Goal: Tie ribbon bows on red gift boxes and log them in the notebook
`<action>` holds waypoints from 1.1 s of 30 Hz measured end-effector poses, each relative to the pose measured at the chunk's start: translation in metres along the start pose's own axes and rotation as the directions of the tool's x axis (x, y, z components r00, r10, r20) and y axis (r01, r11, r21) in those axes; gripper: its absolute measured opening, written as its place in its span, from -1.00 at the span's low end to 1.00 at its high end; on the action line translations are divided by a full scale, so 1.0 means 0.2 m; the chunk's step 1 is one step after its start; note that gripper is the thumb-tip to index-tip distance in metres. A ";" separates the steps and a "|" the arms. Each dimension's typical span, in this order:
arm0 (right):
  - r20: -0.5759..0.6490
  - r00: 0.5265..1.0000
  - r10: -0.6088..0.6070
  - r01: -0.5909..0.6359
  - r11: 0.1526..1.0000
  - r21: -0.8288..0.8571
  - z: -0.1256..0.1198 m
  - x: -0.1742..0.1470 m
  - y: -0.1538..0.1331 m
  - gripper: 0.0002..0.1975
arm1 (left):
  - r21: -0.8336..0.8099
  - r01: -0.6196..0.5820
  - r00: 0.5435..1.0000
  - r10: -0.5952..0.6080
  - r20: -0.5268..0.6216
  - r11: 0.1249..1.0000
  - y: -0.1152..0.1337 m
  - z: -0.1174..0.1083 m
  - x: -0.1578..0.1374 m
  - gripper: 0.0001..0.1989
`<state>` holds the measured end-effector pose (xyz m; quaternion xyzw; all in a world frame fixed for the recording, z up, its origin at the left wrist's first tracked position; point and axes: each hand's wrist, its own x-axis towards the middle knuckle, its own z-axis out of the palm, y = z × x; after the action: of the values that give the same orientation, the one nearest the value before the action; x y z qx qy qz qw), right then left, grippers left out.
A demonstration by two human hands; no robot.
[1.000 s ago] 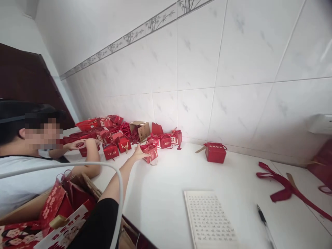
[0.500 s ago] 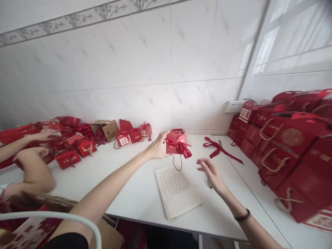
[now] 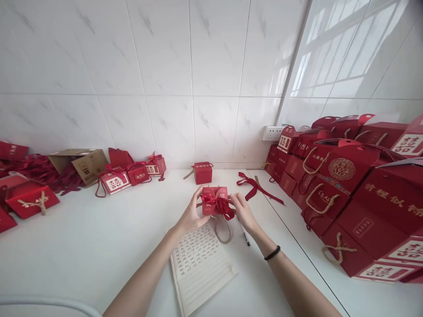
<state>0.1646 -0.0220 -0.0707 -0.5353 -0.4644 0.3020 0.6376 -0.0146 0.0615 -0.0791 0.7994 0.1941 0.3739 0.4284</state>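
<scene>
A small red gift box (image 3: 209, 193) is held up over the white table, between both hands. My left hand (image 3: 191, 216) is closed around its left side, thumb at the lower edge. The fingers of my right hand (image 3: 245, 212) are closed on its right side, beside the loops of a dark red ribbon bow (image 3: 225, 208) on the front. A beige rope handle (image 3: 227, 237) hangs below the box. Under the hands lies an open notebook (image 3: 205, 290) with handwritten rows, and a pen (image 3: 246, 237) rests by my right wrist.
Stacked red boxes (image 3: 343, 176) fill the right side. Behind my hands stands another red box (image 3: 203, 174); a loose red ribbon (image 3: 254, 187) lies to its right. Several small boxes (image 3: 114, 180) and a cardboard carton (image 3: 89, 167) with red ribbons are at left. A socket strip (image 3: 272, 133) is on the wall.
My right hand has moved in to the box and closed on its right side. The box is lower and nearer. My view has turned, and the other person's arms are out of view.
</scene>
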 end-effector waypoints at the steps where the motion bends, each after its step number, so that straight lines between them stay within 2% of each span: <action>1: 0.000 1.000 0.004 -0.004 1.000 -0.026 0.00 0.00 0.00 -0.45 | -0.072 0.007 1.000 -0.006 0.015 0.997 0.01 -0.01 0.00 -0.12; 3: -0.005 1.000 0.010 -0.010 0.997 -0.073 -0.01 -0.01 0.01 -0.45 | -0.233 0.025 1.000 -0.023 0.010 0.972 0.02 -0.02 0.00 -0.23; 5: -0.011 1.000 0.017 -0.018 0.995 -0.103 -0.01 0.00 0.01 -0.44 | -0.350 0.050 0.995 -0.077 -0.066 0.936 0.03 -0.02 0.02 -0.40; 8: 0.003 1.000 0.029 -0.029 0.996 -0.082 -0.01 0.00 0.02 -0.44 | -0.402 0.104 0.960 -0.198 -0.198 0.910 0.03 -0.01 0.04 -0.64; 11: 0.027 0.999 0.029 -0.028 0.999 -0.017 0.01 -0.01 0.01 -0.45 | -0.397 0.111 0.944 -0.222 -0.244 0.911 0.03 0.00 0.05 -0.73; 18: 0.011 0.999 -0.033 0.032 0.997 0.067 0.03 -0.04 -0.01 -0.53 | -0.399 0.094 0.950 -0.202 -0.238 0.912 0.03 0.01 0.04 -0.75; 26: -0.017 0.999 -0.040 0.041 0.992 0.119 0.03 -0.04 0.00 -0.49 | -0.501 0.152 0.905 -0.324 -0.276 0.852 0.00 0.03 0.04 -0.70; 33: -0.044 0.999 0.011 0.000 0.974 0.228 0.01 -0.01 0.01 -0.41 | -0.581 0.136 0.868 -0.379 -0.320 0.802 -0.05 0.03 0.05 -0.63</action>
<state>0.1610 -0.0229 -0.0729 -0.4665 -0.4106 0.3430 0.7044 -0.0040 0.0695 -0.0848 0.5105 0.2776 0.5132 0.6316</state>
